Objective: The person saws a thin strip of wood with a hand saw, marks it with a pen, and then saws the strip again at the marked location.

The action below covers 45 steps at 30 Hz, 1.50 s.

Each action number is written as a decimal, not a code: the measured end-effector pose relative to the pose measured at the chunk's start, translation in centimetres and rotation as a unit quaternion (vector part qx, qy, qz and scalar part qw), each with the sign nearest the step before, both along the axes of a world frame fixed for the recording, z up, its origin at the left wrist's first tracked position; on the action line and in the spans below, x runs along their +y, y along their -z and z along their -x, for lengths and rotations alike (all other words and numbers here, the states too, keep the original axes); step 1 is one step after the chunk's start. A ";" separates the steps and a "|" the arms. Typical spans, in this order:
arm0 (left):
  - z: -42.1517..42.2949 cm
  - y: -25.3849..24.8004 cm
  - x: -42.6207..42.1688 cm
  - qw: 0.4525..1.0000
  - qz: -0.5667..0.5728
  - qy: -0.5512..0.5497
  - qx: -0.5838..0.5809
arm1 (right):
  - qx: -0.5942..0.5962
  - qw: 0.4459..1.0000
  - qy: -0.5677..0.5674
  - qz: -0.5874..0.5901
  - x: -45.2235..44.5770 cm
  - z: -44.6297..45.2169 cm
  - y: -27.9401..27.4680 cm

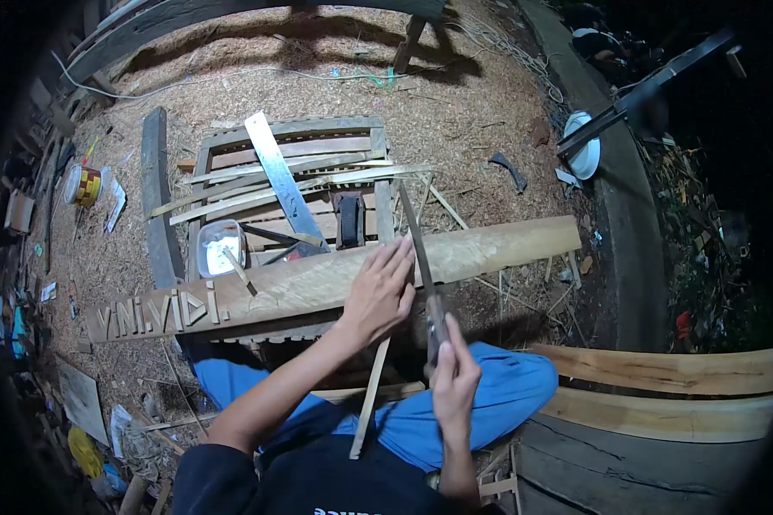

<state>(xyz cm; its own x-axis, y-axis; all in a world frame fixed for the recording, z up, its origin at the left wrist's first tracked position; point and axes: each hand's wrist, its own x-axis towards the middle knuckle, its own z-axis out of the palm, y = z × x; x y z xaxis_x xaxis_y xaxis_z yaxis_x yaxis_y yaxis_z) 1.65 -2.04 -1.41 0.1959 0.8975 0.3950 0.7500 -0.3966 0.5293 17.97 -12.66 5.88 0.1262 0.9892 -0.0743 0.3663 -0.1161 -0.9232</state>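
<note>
A long wooden board (318, 283) lies across in front of me, with raised letters (163, 314) reading "VINI. VIDI." at its left end. My left hand (380, 287) rests on the board, fingers together, pressing a thin wood strip (371, 399) that runs down toward my lap. In my right hand (453, 378) is the handle of a saw (419, 240); its dark blade crosses the board just right of my left fingertips. The saw's handle is slightly blurred.
Behind the board, a slatted wooden stand (292, 129) carries thin strips, a metal ruler (275, 163), a dark block (349, 219) and a plastic tub (221, 246) of white material. A round can (84, 185) stands left. Planks (661, 369) lie right.
</note>
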 end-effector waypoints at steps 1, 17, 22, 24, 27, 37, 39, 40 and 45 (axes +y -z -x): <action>0.1 -0.4 0.1 1.000 0.005 0.011 0.003 | 0.052 0.996 0.031 0.073 1.1 0.2 -1.0; 0.2 0.0 0.1 1.000 0.001 0.012 0.006 | 0.016 0.999 -0.016 -0.041 0.9 -0.3 1.5; 0.4 -0.6 -0.2 1.000 0.018 0.019 0.003 | 0.017 1.000 -0.016 -0.008 1.1 -0.4 0.5; 0.2 0.0 0.1 1.000 -0.002 0.008 0.005 | 0.033 0.999 -0.016 -0.005 0.9 -0.9 0.9; 0.2 -0.5 -0.1 1.000 0.016 0.010 0.002 | -0.006 0.999 -0.014 0.030 4.6 1.4 0.0; 0.3 -0.7 -0.1 1.000 0.024 0.011 -0.006 | -0.006 0.999 -0.025 0.019 4.8 1.4 -0.8; 0.3 -0.8 -0.1 1.000 0.017 0.007 -0.005 | 0.009 1.000 -0.014 0.012 0.7 -0.3 0.2; 0.1 -0.7 -0.1 1.000 0.014 0.002 -0.004 | 0.025 1.000 -0.002 0.009 -0.2 -0.6 0.0; 0.1 -0.4 -0.4 1.000 0.009 0.004 -0.023 | -0.013 1.000 -0.026 0.011 5.0 1.2 -0.8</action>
<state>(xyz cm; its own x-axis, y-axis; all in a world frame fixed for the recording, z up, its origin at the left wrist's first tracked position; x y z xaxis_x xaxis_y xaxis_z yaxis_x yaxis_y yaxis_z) 1.54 -2.41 -0.98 0.1844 0.9035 0.3869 0.7217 -0.3917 0.5707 16.80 -7.71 6.71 0.0767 0.9927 -0.0932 0.3961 -0.1161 -0.9108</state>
